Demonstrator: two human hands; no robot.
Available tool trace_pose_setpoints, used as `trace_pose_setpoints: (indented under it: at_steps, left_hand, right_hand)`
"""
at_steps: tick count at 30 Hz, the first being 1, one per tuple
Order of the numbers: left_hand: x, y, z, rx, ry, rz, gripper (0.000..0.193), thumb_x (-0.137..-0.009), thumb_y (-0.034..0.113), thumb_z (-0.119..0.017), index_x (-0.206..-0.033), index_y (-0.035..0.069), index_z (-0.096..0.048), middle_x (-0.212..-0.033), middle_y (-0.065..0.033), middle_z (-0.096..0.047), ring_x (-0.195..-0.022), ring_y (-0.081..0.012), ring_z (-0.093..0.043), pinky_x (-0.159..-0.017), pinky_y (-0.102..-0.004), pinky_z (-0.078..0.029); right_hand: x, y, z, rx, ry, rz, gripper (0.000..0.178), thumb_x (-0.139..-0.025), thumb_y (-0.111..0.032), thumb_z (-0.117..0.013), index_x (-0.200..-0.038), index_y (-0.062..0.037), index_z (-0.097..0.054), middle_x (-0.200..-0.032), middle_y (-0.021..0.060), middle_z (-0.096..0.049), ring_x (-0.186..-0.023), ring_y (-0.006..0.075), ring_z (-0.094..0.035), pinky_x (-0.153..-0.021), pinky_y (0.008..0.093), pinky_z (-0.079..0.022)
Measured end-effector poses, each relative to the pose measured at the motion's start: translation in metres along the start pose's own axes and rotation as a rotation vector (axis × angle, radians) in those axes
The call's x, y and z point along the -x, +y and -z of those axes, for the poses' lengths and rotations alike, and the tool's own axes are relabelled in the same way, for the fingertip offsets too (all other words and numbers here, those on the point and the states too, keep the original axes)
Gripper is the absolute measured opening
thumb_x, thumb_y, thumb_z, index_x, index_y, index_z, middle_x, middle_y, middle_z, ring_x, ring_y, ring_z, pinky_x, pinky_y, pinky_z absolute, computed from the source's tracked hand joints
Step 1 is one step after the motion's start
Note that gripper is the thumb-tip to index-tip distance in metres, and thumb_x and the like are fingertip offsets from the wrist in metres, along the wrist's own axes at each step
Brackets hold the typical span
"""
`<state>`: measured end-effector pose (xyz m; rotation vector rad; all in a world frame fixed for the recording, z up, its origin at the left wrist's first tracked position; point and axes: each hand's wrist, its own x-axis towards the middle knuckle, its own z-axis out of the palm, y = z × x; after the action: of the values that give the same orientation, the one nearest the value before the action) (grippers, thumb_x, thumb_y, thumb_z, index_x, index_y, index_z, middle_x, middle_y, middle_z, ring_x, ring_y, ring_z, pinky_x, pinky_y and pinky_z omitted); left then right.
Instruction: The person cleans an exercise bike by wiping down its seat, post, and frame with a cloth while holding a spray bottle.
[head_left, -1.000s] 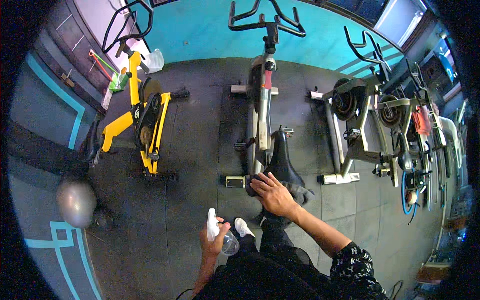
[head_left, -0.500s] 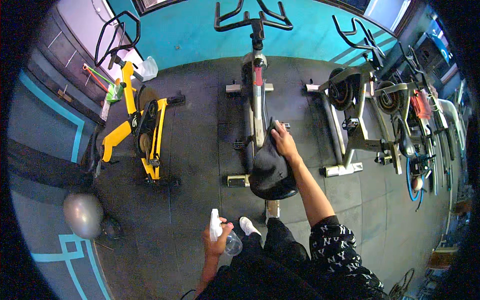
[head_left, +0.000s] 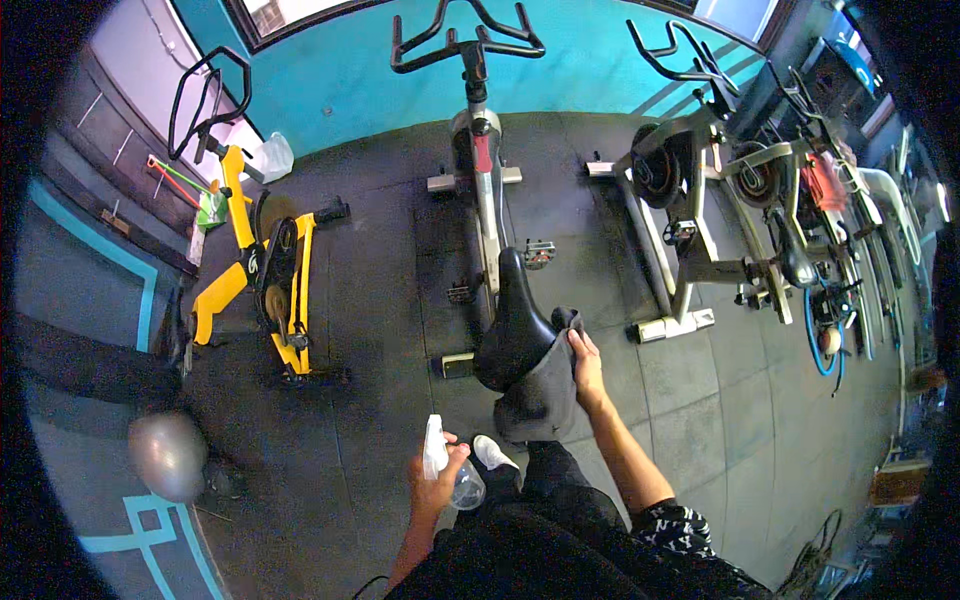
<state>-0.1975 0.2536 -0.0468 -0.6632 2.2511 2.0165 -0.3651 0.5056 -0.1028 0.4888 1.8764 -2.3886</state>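
Note:
In front of me stands a silver exercise bike [head_left: 484, 200] with a black saddle [head_left: 513, 318]. A dark grey cloth [head_left: 540, 395] lies over the rear and right side of that saddle. My right hand [head_left: 588, 368] is closed on the cloth's right edge, beside the saddle. Low in the view, my left hand [head_left: 436, 486] grips a clear spray bottle [head_left: 467, 490] with a white trigger head, held nearly upright and apart from the bike. The bottle's lower part shows past my fingers.
A yellow exercise bike [head_left: 245, 262] stands to the left. More bikes [head_left: 690, 230] are lined up on the right, with a blue tube hanging low. A silver exercise ball [head_left: 168, 456] rests at the lower left. The turquoise wall [head_left: 350, 95] closes off the far side.
My right hand has drawn the cloth back toward me, from the saddle's nose to its rear, so the front of the saddle now shows. My left hand keeps its grip on the spray bottle.

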Motion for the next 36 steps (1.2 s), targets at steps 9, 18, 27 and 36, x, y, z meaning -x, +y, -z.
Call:
trace_pose_setpoints:
  at_steps: [9, 18, 27, 36]
  left_hand:
    - [0.004, 0.008, -0.010, -0.052, -0.055, -0.037, 0.025, -0.079, 0.016, -0.073, -0.097, 0.004, -0.061, -0.075, -0.0039, -0.065, -0.066, -0.0103, -0.058, -0.061, -0.0283, -0.046]
    - [0.019, 0.014, -0.015, -0.057, -0.026, -0.034, 0.025, -0.080, 0.016, -0.073, -0.098, 0.004, -0.061, -0.074, -0.0041, -0.066, -0.065, -0.0111, -0.060, -0.061, -0.0283, -0.047]
    - [0.036, -0.008, -0.053, 0.010, -0.045, -0.089, 0.020, -0.081, 0.014, -0.071, -0.095, 0.003, -0.062, -0.077, -0.0063, -0.068, -0.070, -0.0129, -0.064, -0.065, -0.0293, -0.049]
    - [0.030, 0.033, -0.170, -0.096, -0.177, -0.114, 0.029, -0.081, 0.021, -0.073, -0.103, 0.007, -0.059, -0.074, -0.0060, -0.065, -0.067, -0.0134, -0.062, -0.062, -0.0288, -0.049]
  right_hand:
    - [0.075, 0.010, -0.055, 0.921, 0.117, 0.557, 0.057, -0.092, -0.017, -0.053, -0.143, -0.0046, -0.033, -0.153, 0.0111, -0.024, -0.143, 0.0350, -0.013, -0.112, 0.0565, -0.013]
    - [0.062, -0.010, -0.047, 1.232, -0.055, 0.705, 0.054, -0.090, -0.020, -0.056, -0.140, -0.0079, -0.040, -0.149, 0.0036, -0.035, -0.141, 0.0321, -0.022, -0.108, 0.0669, -0.002]
    - [0.075, -0.006, 0.031, 1.240, -0.447, 0.838, 0.058, -0.085, -0.015, -0.059, -0.140, -0.0103, -0.042, -0.149, 0.0063, -0.034, -0.141, 0.0322, -0.023, -0.112, 0.0618, -0.007]
    - [0.050, 0.005, 0.173, 1.067, -0.351, 0.131, 0.028, -0.093, -0.023, -0.054, -0.110, 0.0002, -0.056, -0.119, 0.0215, -0.056, -0.110, 0.0405, -0.052, -0.092, 0.0444, -0.043]
